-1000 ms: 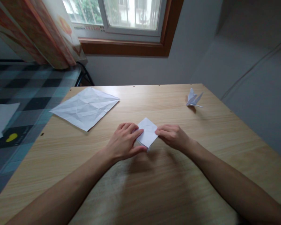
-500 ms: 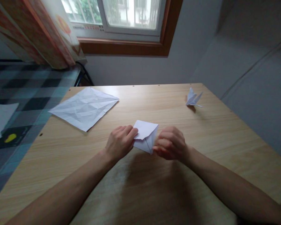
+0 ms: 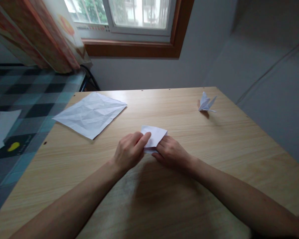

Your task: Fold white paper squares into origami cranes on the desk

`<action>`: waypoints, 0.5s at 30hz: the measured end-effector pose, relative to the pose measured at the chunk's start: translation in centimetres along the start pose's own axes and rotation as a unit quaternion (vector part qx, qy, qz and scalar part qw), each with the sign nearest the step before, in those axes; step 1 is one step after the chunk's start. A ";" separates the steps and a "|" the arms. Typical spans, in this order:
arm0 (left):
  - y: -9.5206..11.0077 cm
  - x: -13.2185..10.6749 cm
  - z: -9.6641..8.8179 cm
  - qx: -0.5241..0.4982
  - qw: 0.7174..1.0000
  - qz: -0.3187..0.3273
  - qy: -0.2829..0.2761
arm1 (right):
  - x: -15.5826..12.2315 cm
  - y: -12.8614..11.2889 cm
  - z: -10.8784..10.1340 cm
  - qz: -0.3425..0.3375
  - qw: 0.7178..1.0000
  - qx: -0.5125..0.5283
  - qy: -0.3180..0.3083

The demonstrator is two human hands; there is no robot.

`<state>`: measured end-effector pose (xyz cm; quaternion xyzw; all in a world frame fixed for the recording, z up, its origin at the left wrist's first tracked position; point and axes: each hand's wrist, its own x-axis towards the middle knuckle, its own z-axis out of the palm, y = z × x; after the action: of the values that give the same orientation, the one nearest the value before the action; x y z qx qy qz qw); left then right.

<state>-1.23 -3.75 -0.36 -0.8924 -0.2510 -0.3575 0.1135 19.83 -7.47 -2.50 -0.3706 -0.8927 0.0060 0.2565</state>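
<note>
A small folded sheet of white paper is held above the middle of the wooden table. My left hand grips its left side, the thumb lying on top of the upper layer. From the right, my right hand has its fingers tucked under the upper flap, with the thumb at the lower edge. Those right fingertips are hidden by the paper, and its lower layer shows only as a thin strip between the hands.
A creased, unfolded white sheet lies on the table's far left. At the far right stands a folded paper crane. Left of the table, a checked cloth carries another white paper. A window and curtain are behind.
My right hand has moved left, from beside the folded paper to under its upper flap. The paper's lower corner is now covered by that hand. My left hand keeps its grip.
</note>
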 end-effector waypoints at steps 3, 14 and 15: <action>0.0 0.0 -0.1 -0.013 1.000 -0.006 0.013 | 0.4 0.0 -0.1 0.009 1.000 0.015 -0.005; 0.2 0.3 0.4 -0.032 0.994 0.100 0.036 | 2.9 0.8 1.3 0.008 0.987 0.160 -0.003; 0.2 0.3 0.4 -0.021 0.994 0.095 0.047 | 3.0 0.8 1.3 0.009 0.989 0.150 -0.009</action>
<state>-0.73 -3.71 -0.42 -0.8966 -0.1519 -0.3917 0.1396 18.00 -4.68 -2.40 -0.3358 -0.8807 0.1453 0.3009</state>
